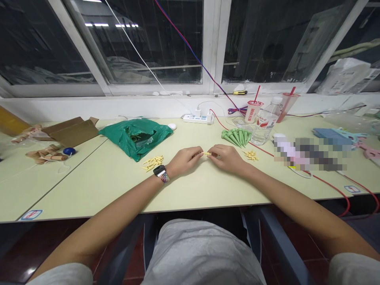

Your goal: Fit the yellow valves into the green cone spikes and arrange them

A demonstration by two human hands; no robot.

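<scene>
Left hand and right hand both pinching a small yellow strip, drink cup beyond with red lettering, too small to read

A small yellow stick shows against the pale yellow-green bench, with an emerald plastic bag, mid-green cones and a thin red cable toward its edges.

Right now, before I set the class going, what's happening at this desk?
A seated person at a pale yellow-green table pinches a small yellow piece between the left hand and right hand. A pile of similar yellow pieces lies near the left hand, and a smaller pile lies near the right. Green cone-shaped pieces lie farther along the table, and a green plastic bag lies to the left.
</scene>
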